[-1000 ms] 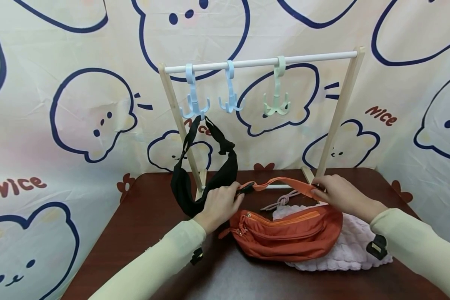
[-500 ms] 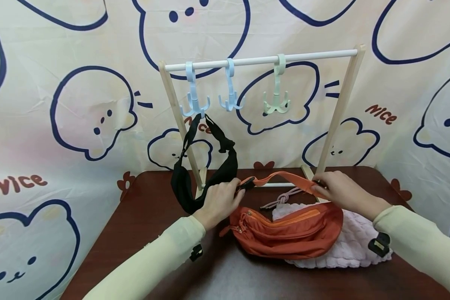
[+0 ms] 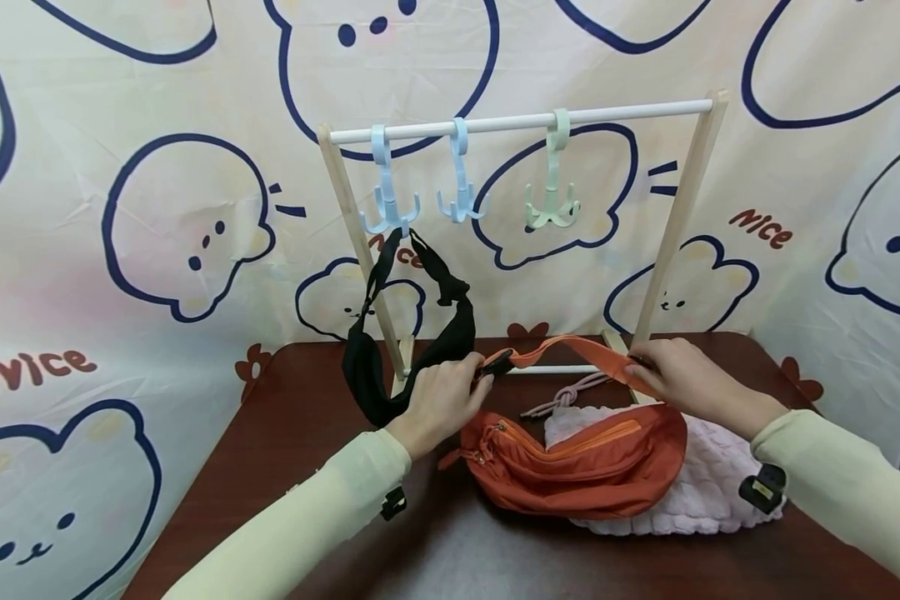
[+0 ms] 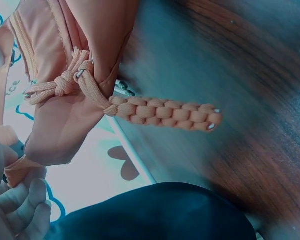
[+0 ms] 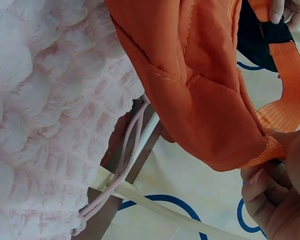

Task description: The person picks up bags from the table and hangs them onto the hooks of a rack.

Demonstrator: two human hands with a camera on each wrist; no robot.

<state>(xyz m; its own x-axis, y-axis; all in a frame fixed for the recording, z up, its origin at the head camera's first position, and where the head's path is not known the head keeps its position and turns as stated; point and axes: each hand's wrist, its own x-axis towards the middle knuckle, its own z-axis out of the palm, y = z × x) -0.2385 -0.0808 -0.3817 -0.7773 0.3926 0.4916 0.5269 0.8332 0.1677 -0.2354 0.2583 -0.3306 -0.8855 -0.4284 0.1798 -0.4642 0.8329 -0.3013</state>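
Note:
An orange waist bag (image 3: pixel 577 467) stands between my two hands in the head view, its zipped front facing me. My left hand (image 3: pixel 438 408) grips the bag's strap beside a black buckle (image 3: pixel 497 364). With thumb and fingers, my right hand (image 3: pixel 686 379) pinches the strap (image 3: pixel 570 346) where it meets the bag's right end, seen close in the right wrist view. Between the hands the strap bows upward. A braided cord pull (image 4: pixel 165 114) dangles from the bag's zipper in the left wrist view.
Behind the bag lies a pale pink puffy drawstring bag (image 3: pixel 712 492). A wooden rack (image 3: pixel 675 225) with a white rail (image 3: pixel 637 114) carries two blue hooks (image 3: pixel 461 179) and a green one (image 3: pixel 553 179). From the leftmost hook hangs a black bag (image 3: pixel 450 342), just behind my left hand.
My right hand has shifted slightly up and to the right, and the strap arches a little higher. Both hands keep their hold; the bag stays nearly where it was.

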